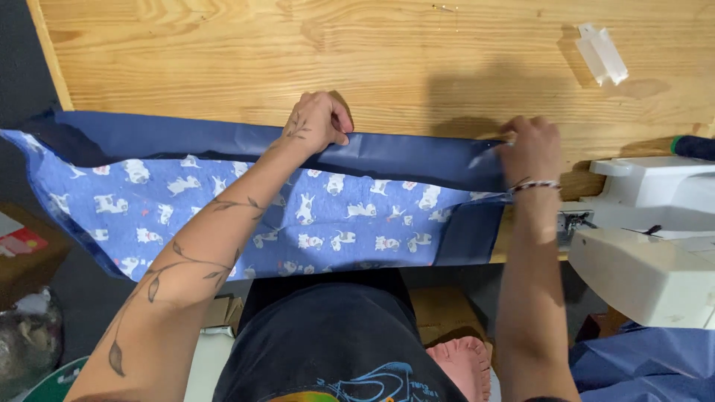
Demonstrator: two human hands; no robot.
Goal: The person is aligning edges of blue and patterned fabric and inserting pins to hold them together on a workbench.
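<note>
A: What is laid across the wooden table (387, 52)?

B: Two layers of cloth are seen. A plain navy fabric (417, 156), smooth with a slight sheen and faint creases, is folded over along the far edge. Beneath it a lighter blue printed fabric (223, 212) is spread, softer and matte, scattered with small white animal figures. Both are draped over the near edge of the table, in front of the person's body.

A: How is the cloth held?

B: The fold is gripped at two places. The left hand (316, 123) is curled closed on the navy edge near the middle, fingers tucked over the fold. The right hand (530, 149) is pinched shut on the same edge at its right end. A thin beaded bracelet (533, 185) is worn on the right wrist, and a leaf-vine tattoo is carried along the left forearm.

A: What else can be counted?

B: One white sewing machine (648, 246), of hard glossy plastic, is set at the right. One small translucent plastic clip (602, 53) is lying on the pale, grained pine top, well apart from the hands. One cardboard box (26, 257) is seen on the floor at the left, and more navy cloth (640, 365) is bunched at the lower right.
</note>
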